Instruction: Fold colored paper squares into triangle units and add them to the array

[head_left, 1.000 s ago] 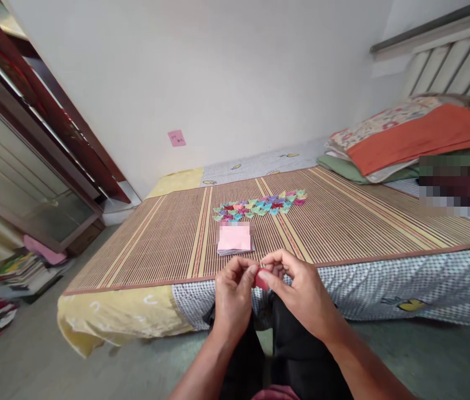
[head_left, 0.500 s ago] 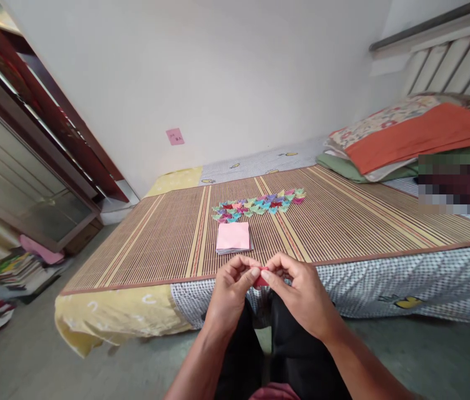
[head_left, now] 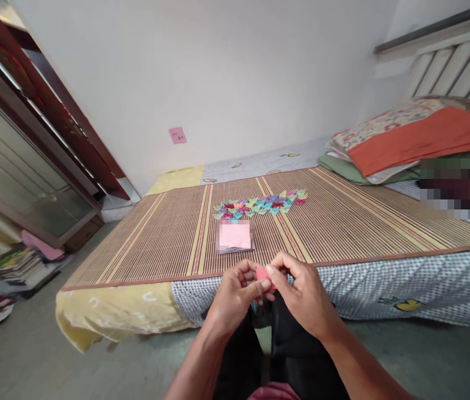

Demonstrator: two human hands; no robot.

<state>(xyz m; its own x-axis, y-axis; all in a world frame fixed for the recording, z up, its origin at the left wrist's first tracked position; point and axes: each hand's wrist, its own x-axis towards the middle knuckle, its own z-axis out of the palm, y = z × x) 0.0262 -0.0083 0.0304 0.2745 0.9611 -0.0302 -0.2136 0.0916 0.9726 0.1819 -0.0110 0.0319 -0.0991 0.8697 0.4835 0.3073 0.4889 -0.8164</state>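
Observation:
Between my hands, over the front edge of the bed, is a small folded piece of red paper. My left hand pinches its lower left part with the thumb. On its upper right, my right hand grips it between thumb and fingers. Just beyond my left hand lies a stack of square paper sheets, pink on top, on the striped mat. Behind the stack, several small folded paper pieces in many colours stand in slanting rows.
Folded bedding with an orange band lies at the back right. A pink note is stuck to the wall. Books are piled at the far left, below a glass-panelled door.
The red paper has turned so more of its flat face shows. My left thumb has shifted lower on it, and my left fingers have loosened a little. The view has shifted slightly.

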